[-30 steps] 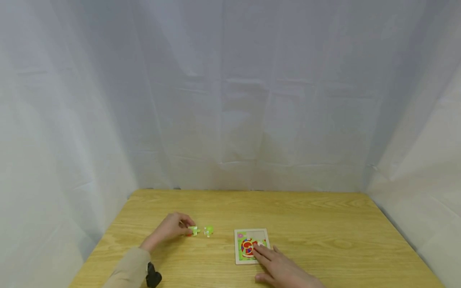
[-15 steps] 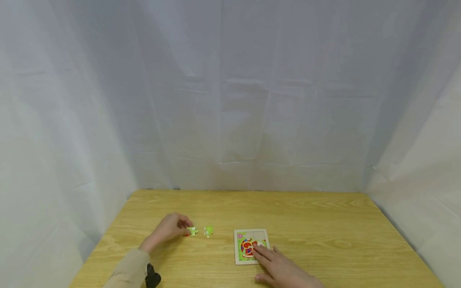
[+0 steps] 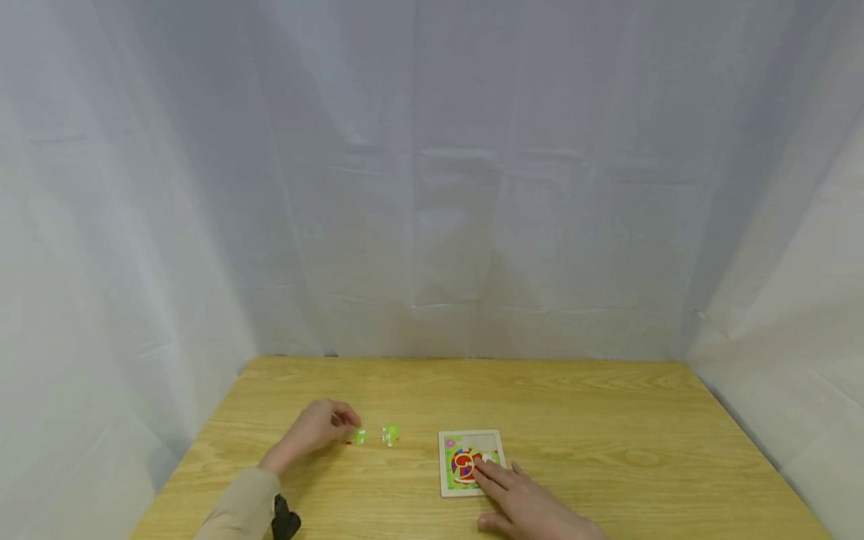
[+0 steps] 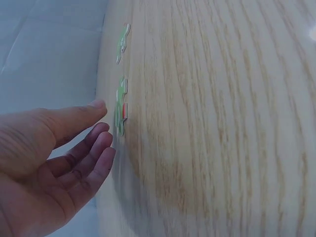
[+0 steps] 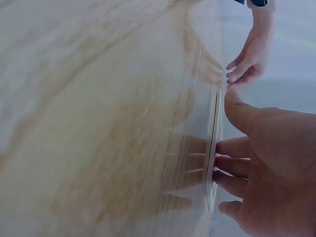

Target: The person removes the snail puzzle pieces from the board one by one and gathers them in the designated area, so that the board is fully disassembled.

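Wood table (image 3: pixel 607 435) is filling the lower frame, white sheets (image 3: pixel 459 187) hanging behind. Left hand (image 3: pixel 313 431), lower left: thumb and visible fingers are sitting apart; can't tell if they're pinching the near piece (image 3: pixel 361 436). It's lying just right of the fingertips, long axis running up-down in the left wrist view, roughly toward the second piece (image 3: pixel 390 434). Left hand's nearer both. Right hand (image 3: pixel 529 504) is resting straight fingers on the board (image 3: pixel 482 442), lower centre.
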Motion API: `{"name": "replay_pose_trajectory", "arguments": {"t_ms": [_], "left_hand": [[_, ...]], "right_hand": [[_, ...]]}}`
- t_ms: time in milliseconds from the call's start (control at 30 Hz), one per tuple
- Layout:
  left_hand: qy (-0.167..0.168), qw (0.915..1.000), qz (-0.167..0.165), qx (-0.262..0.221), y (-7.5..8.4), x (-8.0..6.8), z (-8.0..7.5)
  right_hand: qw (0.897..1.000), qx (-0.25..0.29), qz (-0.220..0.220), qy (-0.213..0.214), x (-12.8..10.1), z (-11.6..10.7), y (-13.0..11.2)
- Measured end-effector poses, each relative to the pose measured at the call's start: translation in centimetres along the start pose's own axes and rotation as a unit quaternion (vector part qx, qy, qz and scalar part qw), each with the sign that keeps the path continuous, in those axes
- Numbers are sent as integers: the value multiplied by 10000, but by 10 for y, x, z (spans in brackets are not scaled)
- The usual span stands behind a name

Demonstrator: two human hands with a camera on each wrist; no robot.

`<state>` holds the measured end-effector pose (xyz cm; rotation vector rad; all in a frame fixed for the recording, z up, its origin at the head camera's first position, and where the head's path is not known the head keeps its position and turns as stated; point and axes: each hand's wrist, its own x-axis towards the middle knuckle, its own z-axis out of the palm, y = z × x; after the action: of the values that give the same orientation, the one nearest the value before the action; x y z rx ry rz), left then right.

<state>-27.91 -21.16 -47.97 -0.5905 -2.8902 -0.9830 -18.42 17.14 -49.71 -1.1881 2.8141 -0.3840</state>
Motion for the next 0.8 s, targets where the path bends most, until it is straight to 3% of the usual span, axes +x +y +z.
{"name": "replay_pose_trajectory", "arguments": {"t_ms": [267, 800], "left_hand": [[144, 9988, -458, -17, 7, 4, -2], [187, 9998, -48, -103, 33, 16, 8]], "right_hand": [[10000, -28, -24, 36, 0, 3, 1], [9999, -135, -72, 51, 1, 2, 1]]}}
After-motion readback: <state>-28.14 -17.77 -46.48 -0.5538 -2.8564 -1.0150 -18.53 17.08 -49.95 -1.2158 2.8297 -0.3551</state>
